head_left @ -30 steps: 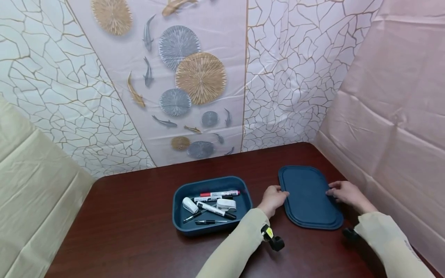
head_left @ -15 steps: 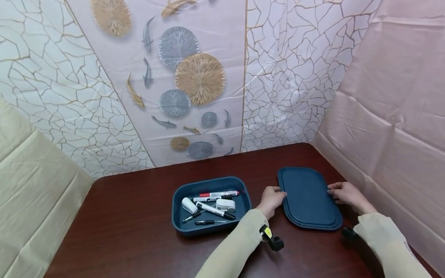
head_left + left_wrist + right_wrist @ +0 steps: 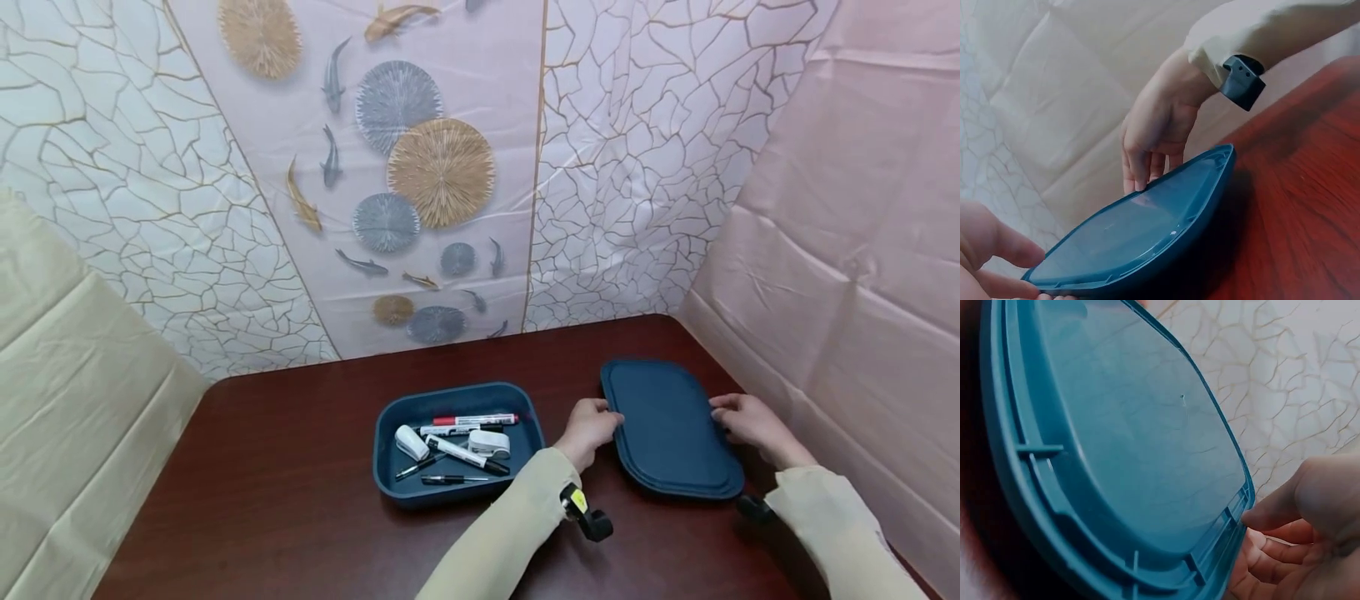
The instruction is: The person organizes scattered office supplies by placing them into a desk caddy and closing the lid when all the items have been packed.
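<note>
A dark blue plastic lid with rounded corners and a stepped rim is held between both hands on the right of the table. The left hand pinches its left long edge, thumb on the upper face in the head view. At the opposite edge, the right hand grips with thumb and fingers. The lid bows a little, its right edge curving inward near that hand. In the left wrist view, the lid slants above the wood with a shadow beneath. Ribs along the rim of the lid show in the right wrist view.
Left of the lid stands a dark blue open box. Inside lie a red-and-white marker, other markers, pens and two white rounded items. Patterned cloth hangs behind the dark wooden table; plain cloth borders the right.
The lid now looks more bowed, its right edge dipping inward by the right hand. Both hands stay at the same edges. The head view has shifted slightly.
</note>
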### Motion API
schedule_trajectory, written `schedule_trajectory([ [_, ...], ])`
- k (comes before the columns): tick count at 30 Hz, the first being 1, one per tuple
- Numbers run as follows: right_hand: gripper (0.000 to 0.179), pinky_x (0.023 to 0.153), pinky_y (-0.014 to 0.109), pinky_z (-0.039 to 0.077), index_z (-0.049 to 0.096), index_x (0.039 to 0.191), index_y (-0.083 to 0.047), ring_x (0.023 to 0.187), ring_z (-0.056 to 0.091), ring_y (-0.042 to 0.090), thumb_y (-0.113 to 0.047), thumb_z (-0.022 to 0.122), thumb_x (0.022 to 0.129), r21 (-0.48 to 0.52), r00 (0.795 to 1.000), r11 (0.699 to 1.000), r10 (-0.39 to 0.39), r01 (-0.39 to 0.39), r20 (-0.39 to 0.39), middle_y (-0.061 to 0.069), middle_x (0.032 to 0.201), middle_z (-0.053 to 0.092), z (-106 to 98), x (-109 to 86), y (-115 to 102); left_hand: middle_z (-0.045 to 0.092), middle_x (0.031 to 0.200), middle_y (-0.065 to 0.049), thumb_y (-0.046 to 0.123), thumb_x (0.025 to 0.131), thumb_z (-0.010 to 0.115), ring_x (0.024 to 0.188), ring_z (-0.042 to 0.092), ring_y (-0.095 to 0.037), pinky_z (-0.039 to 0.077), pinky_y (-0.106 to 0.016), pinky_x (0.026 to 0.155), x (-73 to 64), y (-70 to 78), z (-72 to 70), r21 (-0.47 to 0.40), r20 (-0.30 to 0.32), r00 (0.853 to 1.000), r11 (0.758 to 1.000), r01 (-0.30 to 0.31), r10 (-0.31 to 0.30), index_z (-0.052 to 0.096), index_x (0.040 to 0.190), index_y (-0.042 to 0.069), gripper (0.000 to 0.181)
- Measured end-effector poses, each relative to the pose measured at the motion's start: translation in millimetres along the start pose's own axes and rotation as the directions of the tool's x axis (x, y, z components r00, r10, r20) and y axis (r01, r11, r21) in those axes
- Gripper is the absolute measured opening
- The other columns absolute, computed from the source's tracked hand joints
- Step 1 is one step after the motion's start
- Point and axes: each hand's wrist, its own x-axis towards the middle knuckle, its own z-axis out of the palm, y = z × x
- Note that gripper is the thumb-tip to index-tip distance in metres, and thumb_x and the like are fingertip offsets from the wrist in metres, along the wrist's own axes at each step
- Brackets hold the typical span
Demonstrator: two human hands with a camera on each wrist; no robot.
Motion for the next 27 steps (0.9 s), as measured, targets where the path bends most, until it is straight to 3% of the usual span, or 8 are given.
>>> schedule_trajectory([
  [5,0.046,0.075,0.04,0.058,0.041,0.135,0.024,0.105,0.06,0.042,-0.009,0.043,0.104,0.012,0.999,0.999,-0.03,0.03,-0.039,0.043,0.126,0.049,-10,0.9,-18,0.055,0.14,-0.012,0.008,0.099,0.063,0.134,0.05,-0.029,0.046,-0.045,0.105,-1.2,19.2,-4.8,0.025,-0.028,0.998,0.998,-0.059,0.06,0.056,0.141,0.001,0.043],
  [14,0.051,0.074,0.034,0.058,0.036,0.142,0.02,0.102,0.062,0.034,-0.018,0.041,0.108,0.052,0.997,0.998,-0.026,0.029,-0.071,0.041,0.132,0.047,-28,4.8,-52,0.06,0.129,-0.008,0.006,0.097,0.065,0.124,0.056,-0.025,0.05,-0.04,0.1,-3.0,56.0,-14.7,-0.002,-0.067,0.988,0.99,-0.139,0.139,0.06,0.138,0.003,0.041],
  [18,0.054,0.078,0.036,0.059,0.033,0.144,0.018,0.106,0.059,0.034,-0.021,0.041,0.109,0.077,0.999,0.997,-0.022,0.026,-0.044,0.04,0.135,0.045,-30,7.7,-62,0.062,0.126,-0.008,0.002,0.096,0.065,0.121,0.057,-0.024,0.051,-0.039,0.098,-6.1,69.7,-23.3,-0.006,-0.081,0.978,0.981,-0.192,0.191,0.061,0.137,0.004,0.042],
  [27,0.065,0.081,0.031,0.056,0.015,0.153,0.015,0.108,0.058,0.027,-0.025,0.043,0.109,0.171,0.99,0.979,-0.127,0.114,0.068,0.04,0.143,0.036,-20,9.8,-88,0.062,0.125,-0.01,-0.006,0.094,0.064,0.099,0.066,-0.022,0.056,-0.041,0.09,-11.0,87.2,-51.5,-0.074,-0.081,0.97,0.969,-0.234,0.228,0.061,0.138,0.004,0.045],
])
